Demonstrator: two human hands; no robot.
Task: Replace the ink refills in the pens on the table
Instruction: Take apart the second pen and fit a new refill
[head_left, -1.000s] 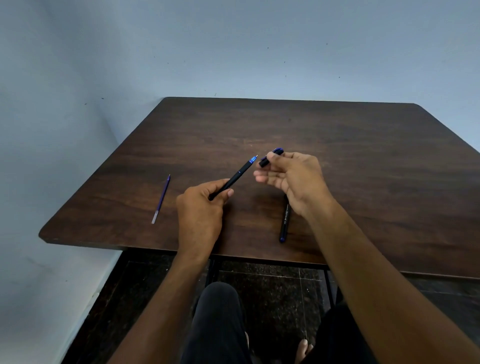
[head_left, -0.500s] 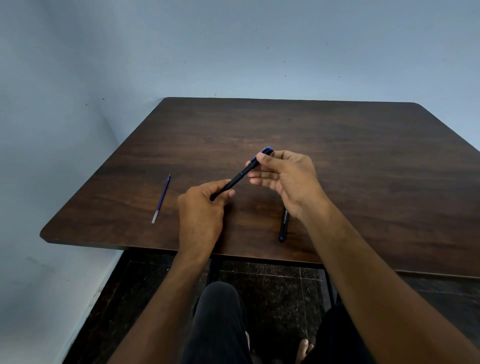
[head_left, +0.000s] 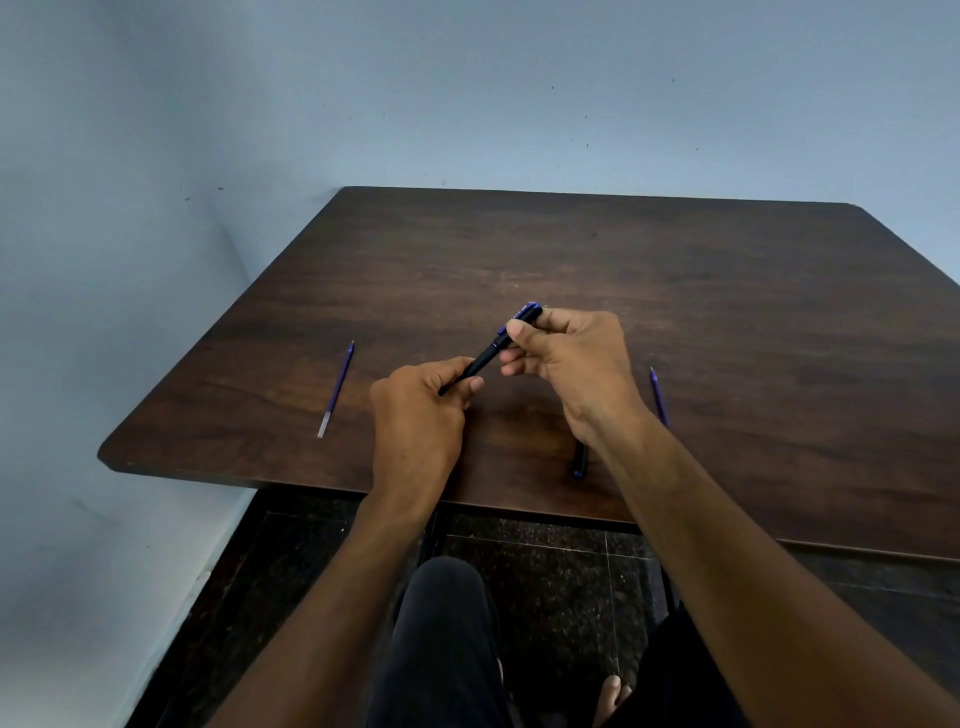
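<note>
A black pen (head_left: 488, 353) is held above the dark wooden bench (head_left: 727, 322), its lower end enclosed by the left hand (head_left: 415, 415) and its blue-capped end pinched by the right hand (head_left: 566, 358). One loose refill (head_left: 336, 389) is seen lying to the left, another refill (head_left: 658, 396) to the right, and a second pen (head_left: 580, 462) is partly hidden under the right wrist

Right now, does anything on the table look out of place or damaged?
Nothing stands out. Both hands, left and right, hold one pen. Two loose refills lie flat, one left, one right. A second pen lies near the table edge, not overhanging.
</note>
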